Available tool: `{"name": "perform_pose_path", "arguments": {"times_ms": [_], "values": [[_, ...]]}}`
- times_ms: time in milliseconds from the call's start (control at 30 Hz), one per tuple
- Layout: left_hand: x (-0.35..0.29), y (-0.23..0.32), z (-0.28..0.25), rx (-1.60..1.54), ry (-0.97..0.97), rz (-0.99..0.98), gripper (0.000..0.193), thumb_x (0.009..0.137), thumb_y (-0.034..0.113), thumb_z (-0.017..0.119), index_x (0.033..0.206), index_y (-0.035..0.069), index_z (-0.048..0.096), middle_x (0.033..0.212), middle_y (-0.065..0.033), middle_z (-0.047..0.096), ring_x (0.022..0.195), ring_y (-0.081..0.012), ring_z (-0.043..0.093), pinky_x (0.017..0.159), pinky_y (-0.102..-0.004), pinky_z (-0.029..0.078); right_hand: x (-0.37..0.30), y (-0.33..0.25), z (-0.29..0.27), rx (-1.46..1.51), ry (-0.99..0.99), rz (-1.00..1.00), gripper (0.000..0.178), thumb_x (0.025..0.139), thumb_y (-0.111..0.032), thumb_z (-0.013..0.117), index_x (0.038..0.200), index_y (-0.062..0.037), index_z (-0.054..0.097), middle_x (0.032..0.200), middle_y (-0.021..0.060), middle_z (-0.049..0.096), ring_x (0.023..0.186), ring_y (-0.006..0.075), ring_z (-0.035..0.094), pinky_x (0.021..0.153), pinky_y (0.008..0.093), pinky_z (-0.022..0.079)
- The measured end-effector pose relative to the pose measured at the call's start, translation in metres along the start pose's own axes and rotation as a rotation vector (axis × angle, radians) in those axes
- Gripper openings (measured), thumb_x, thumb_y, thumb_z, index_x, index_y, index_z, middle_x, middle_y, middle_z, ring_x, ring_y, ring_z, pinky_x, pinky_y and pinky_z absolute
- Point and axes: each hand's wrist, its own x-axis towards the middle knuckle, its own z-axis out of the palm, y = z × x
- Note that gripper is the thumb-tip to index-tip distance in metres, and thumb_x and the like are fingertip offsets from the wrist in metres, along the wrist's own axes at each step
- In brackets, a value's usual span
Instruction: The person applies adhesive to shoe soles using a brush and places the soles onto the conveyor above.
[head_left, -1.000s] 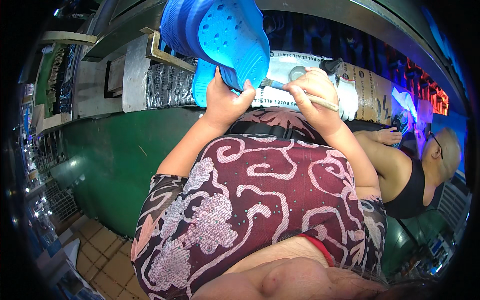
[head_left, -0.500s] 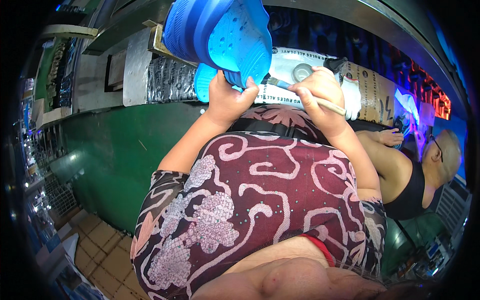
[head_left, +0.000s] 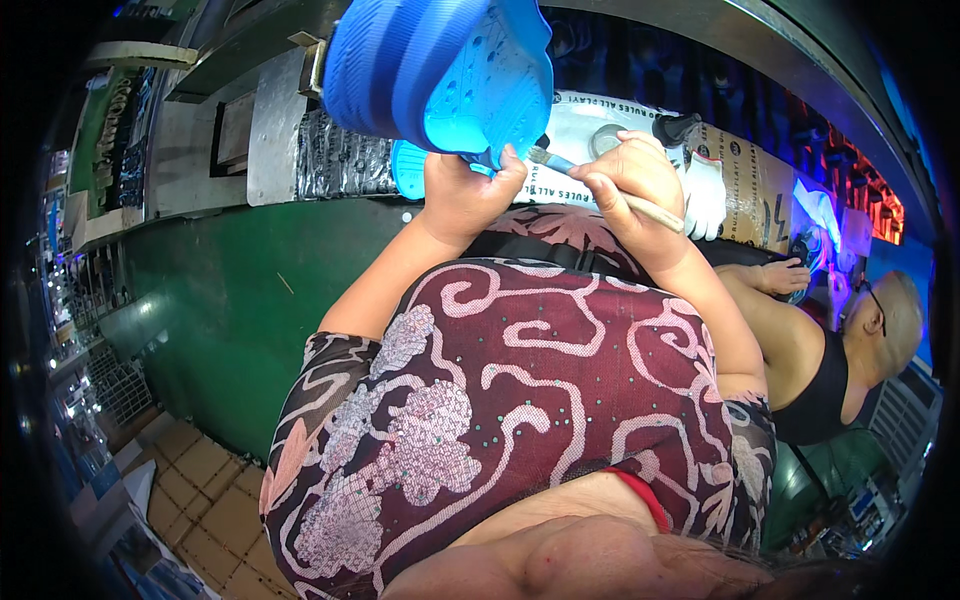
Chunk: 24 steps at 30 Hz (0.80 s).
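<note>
A blue foam clog (head_left: 455, 85) with a ridged outer side is tilted up in front of me. My left hand (head_left: 470, 190) grips its lower edge, the thumb pressed on the rim. Between the fingers of my right hand (head_left: 640, 190) is a paintbrush (head_left: 655, 212) with a pale wooden handle; its bristles point left, close to the clog's edge. Whether the bristles touch the clog I cannot tell. Behind my left hand, part of another blue piece (head_left: 408, 168) shows low on the bench.
A round grey lid or dish (head_left: 607, 140) rests on the printed white sheet (head_left: 572, 112), with a white glove (head_left: 706, 197) to its right. Brown printed cardboard (head_left: 745, 190) lies beyond the glove. At the right sits another person (head_left: 815, 360). Black plastic wrapping (head_left: 345, 160) covers the bench's left part.
The clog and my left hand have shifted slightly to the right. The brush has tilted a little, its tip still near the clog's edge.
</note>
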Motion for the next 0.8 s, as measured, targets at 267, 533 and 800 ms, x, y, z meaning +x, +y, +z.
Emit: {"name": "perform_pose_path", "arguments": {"times_ms": [267,533,800], "values": [[0.0,0.001,-0.001,-0.128,0.024,-0.282,0.047,0.069,0.006,0.063,0.111,-0.002,0.044,0.087,-0.016,0.062,0.076,-0.0271,0.064,0.069,-0.0331,0.05,-0.004,0.005,-0.007,0.147,0.019,0.085,0.016,0.085,-0.012,0.053,0.078,-0.005,0.065,0.067,0.0042,0.06,0.065,0.0187,0.055,0.083,0.0369,0.038],[0.005,0.0,-0.006,-0.196,-0.022,-0.341,0.037,0.075,0.004,0.059,0.107,-0.007,0.044,0.088,-0.0163,0.062,0.071,-0.0202,0.065,0.065,-0.0299,0.052,-0.001,0.008,-0.005,0.161,0.132,0.094,0.012,0.079,-0.008,0.059,0.07,-0.0031,0.065,0.062,0.0058,0.061,0.059,0.0185,0.053,0.064,0.0312,0.039],[0.011,0.0,0.003,-0.213,-0.051,-0.429,0.046,0.071,0.01,0.062,0.111,-0.003,0.046,0.092,-0.0182,0.062,0.079,-0.0278,0.064,0.072,-0.0364,0.05,-0.002,0.016,-0.024,0.011,0.099,0.07,0.01,0.077,-0.006,0.059,0.069,-0.0021,0.063,0.064,0.0058,0.06,0.058,0.0202,0.052,0.065,0.0326,0.038]]}}
